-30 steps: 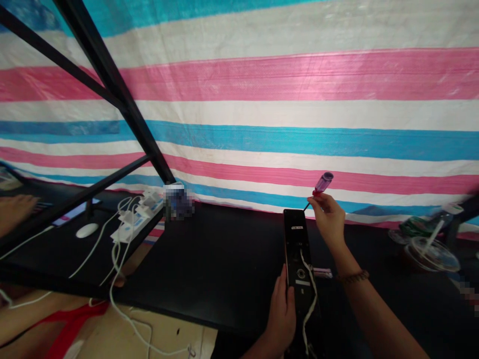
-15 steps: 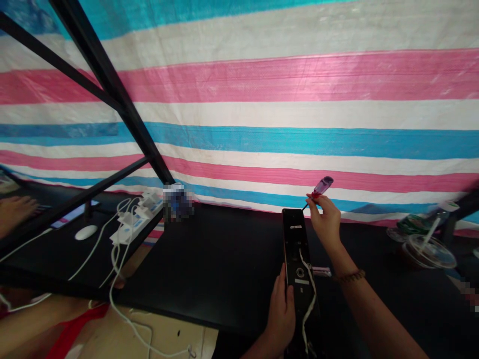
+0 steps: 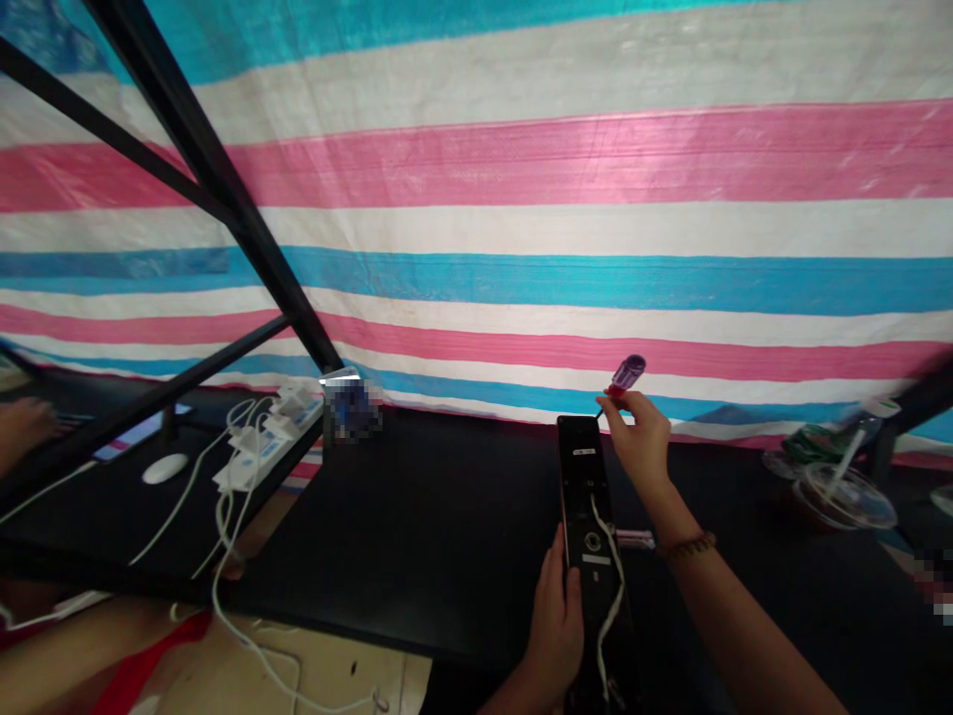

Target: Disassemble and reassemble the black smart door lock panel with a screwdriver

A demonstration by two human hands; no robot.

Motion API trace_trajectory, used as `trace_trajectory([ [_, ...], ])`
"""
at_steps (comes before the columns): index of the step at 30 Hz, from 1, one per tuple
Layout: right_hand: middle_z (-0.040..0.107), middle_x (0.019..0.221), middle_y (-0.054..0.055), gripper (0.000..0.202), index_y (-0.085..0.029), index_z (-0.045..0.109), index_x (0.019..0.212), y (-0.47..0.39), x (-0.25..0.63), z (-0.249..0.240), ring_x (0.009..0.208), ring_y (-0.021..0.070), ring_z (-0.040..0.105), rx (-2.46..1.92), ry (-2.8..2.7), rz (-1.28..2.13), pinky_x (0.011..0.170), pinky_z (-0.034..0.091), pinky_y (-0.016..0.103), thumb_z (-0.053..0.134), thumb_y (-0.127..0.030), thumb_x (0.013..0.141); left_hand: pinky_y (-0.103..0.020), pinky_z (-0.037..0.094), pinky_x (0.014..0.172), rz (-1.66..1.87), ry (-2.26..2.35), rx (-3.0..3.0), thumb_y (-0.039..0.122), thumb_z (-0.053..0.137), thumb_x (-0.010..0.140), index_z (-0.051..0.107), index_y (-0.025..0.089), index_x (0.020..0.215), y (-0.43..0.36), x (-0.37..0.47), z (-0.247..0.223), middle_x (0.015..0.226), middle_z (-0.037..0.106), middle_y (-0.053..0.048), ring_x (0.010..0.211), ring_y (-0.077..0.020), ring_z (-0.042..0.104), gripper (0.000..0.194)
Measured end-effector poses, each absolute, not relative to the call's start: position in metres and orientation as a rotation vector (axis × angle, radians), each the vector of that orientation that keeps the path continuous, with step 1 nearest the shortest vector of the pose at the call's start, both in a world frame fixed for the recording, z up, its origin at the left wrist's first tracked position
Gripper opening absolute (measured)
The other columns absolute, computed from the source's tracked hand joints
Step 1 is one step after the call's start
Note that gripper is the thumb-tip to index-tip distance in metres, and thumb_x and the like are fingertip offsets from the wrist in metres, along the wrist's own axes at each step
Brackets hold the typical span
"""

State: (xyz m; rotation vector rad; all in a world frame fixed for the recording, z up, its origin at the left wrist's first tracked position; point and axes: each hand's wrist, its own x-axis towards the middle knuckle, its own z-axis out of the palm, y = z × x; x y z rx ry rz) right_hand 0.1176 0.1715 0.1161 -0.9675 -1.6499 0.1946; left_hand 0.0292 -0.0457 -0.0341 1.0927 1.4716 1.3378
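Note:
A long black panel [image 3: 579, 477], which looks like part of a door lock, lies lengthwise on the black table. A pale cable [image 3: 617, 576] runs down it, and small white labels sit on its face. My left hand [image 3: 558, 616] grips the panel's left side, thumb on the near part of it. At the far right corner my right hand [image 3: 640, 437] pinches a screwdriver [image 3: 626, 373] with a clear purple and red handle. The screwdriver leans, its shaft pointing down at the panel's corner; whether the tip sits on a screw is too small to tell.
Beside the panel lies a small pinkish object [image 3: 635, 539], maybe batteries. A lidded plastic cup with a straw [image 3: 845, 497] stands to the right. Leftward are a power strip [image 3: 260, 452] with white cables, a mouse [image 3: 165, 468], a metal frame [image 3: 245, 223] and another person's hand [image 3: 26, 427].
The view has shifted slightly. My right hand and the screwdriver have moved a little left at the panel's corner. My left hand keeps its hold on the panel.

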Motion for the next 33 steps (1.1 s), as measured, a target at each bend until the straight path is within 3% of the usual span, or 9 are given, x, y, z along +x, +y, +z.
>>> trace_trajectory([
  [3,0.077,0.083,0.007,0.027,-0.02,0.069,0.093,0.173,0.12,0.116,0.075,0.0255,0.074,-0.993,-1.616,0.308,0.073,0.056,0.037,0.068,-0.046,0.088,-0.042,0.025,0.125,1.338,1.476,1.075,0.048,0.04,0.101,0.04,0.015,0.153,-0.046,0.029,-0.034,0.16,0.041,-0.012,0.149,-0.0259,0.036,0.062],
  [11,0.079,0.098,0.011,0.025,-0.02,0.069,0.1,0.174,0.124,0.119,0.091,0.0299,0.076,-0.972,-1.745,0.356,0.082,0.057,0.041,0.054,-0.04,0.096,-0.042,0.023,0.126,1.328,1.468,1.114,0.047,0.036,0.102,0.037,0.013,0.155,-0.044,0.028,-0.032,0.161,0.039,-0.013,0.15,-0.0249,0.033,0.063],
  [19,0.073,0.083,0.008,0.027,-0.021,0.068,0.08,0.172,0.121,0.125,0.074,0.023,0.069,-0.928,-1.757,0.163,0.071,0.054,0.036,0.062,-0.043,0.093,-0.043,0.025,0.125,1.356,1.47,1.097,0.047,0.038,0.101,0.04,0.015,0.153,-0.044,0.029,-0.033,0.16,0.041,-0.013,0.149,-0.0257,0.036,0.061],
  [28,0.078,0.096,0.009,0.019,-0.021,0.068,0.099,0.179,0.13,0.126,0.087,0.026,0.075,-0.897,-1.81,0.351,0.08,0.057,0.039,0.055,-0.034,0.096,-0.041,0.024,0.125,1.352,1.474,1.132,0.045,0.035,0.103,0.038,0.014,0.154,-0.044,0.027,-0.039,0.161,0.039,-0.012,0.15,-0.0239,0.034,0.06],
  [33,0.072,0.083,0.007,0.023,-0.021,0.068,0.08,0.176,0.127,0.127,0.075,0.0226,0.07,-0.873,-1.802,0.273,0.071,0.055,0.035,0.062,-0.039,0.093,-0.04,0.025,0.125,1.364,1.469,1.127,0.046,0.036,0.102,0.039,0.015,0.154,-0.043,0.028,-0.036,0.16,0.042,-0.012,0.149,-0.0238,0.036,0.061],
])
